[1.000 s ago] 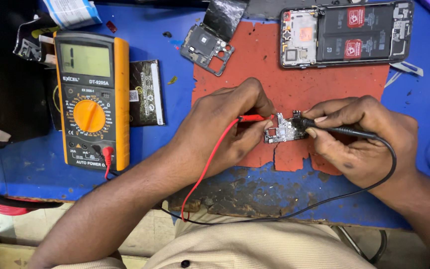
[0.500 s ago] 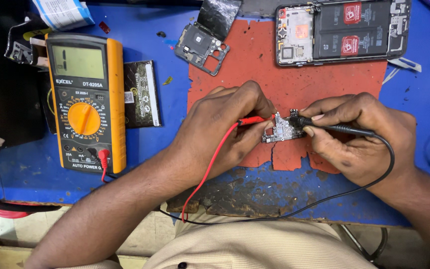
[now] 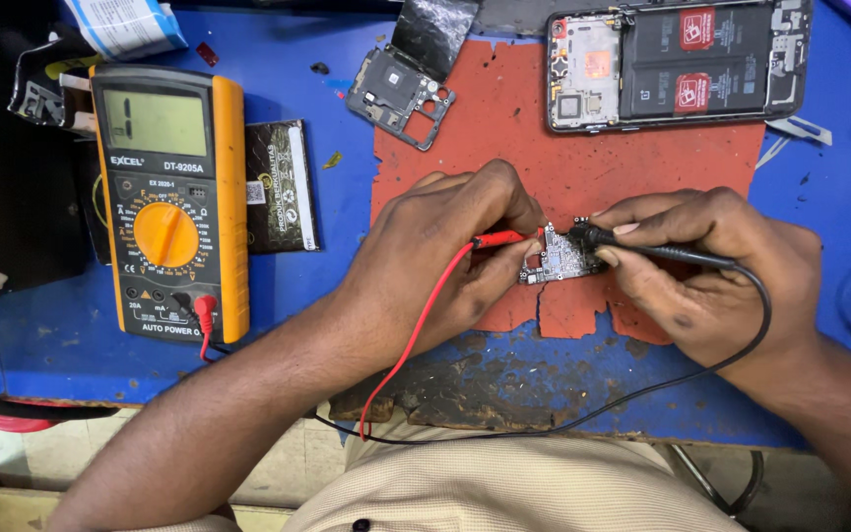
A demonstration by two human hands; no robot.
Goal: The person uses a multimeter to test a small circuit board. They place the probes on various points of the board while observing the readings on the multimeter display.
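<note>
Two hands, left hand [image 3: 445,246] gripping one red probe [image 3: 499,237], right hand [image 3: 711,261] gripping one black probe [image 3: 642,250], one circuit board [image 3: 561,262], one multimeter [image 3: 169,202]

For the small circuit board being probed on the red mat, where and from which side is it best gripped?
Probably by its bare lower edge, coming from the person's near side. The circuit board lies flat on the red mat. The left hand brings the red probe in from the left, and the right hand brings the black probe in from the right, so both sides are taken.

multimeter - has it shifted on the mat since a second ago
No. The multimeter still lies just left of the dark battery; both slide together in frame, so only the head camera moved.
</note>
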